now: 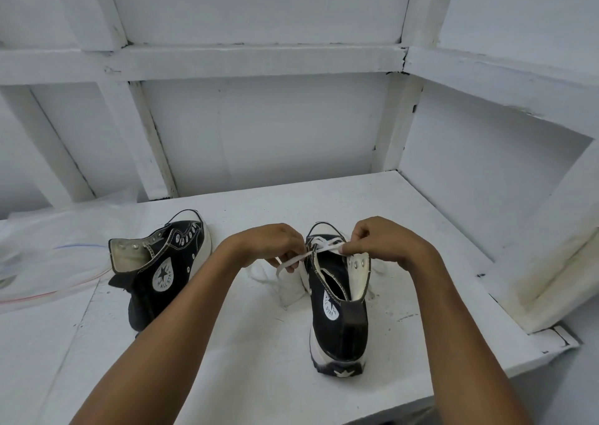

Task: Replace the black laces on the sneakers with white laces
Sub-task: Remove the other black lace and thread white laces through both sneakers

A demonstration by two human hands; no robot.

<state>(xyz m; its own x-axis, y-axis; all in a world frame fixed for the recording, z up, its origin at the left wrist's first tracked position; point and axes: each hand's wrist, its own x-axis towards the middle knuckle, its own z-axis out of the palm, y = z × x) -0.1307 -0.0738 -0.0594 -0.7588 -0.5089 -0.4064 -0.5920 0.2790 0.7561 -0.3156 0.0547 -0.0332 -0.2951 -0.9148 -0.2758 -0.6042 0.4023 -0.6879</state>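
Stood upright on the white surface (pixel 421 246), right sneaker (pixel 337 298), directly below both hands. Left hand (pixel 272 241) pinched on the white lace (pixel 293 260) at the sneaker's left side; right hand (pixel 385 241) pinched on the same lace above the eyelets. Forearms extended forward, knuckles up. Unlaced second sneaker (pixel 162 262) lay tipped, well left of the left hand.

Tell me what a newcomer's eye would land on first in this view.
First, the two hands meeting at centre: the left hand and right hand each pinch the white lace over the right sneaker, which stands upright, heel toward the camera. Next, the left sneaker, tipped on its side with bare eyelets, beside a clear plastic bag at the left edge of the white table.
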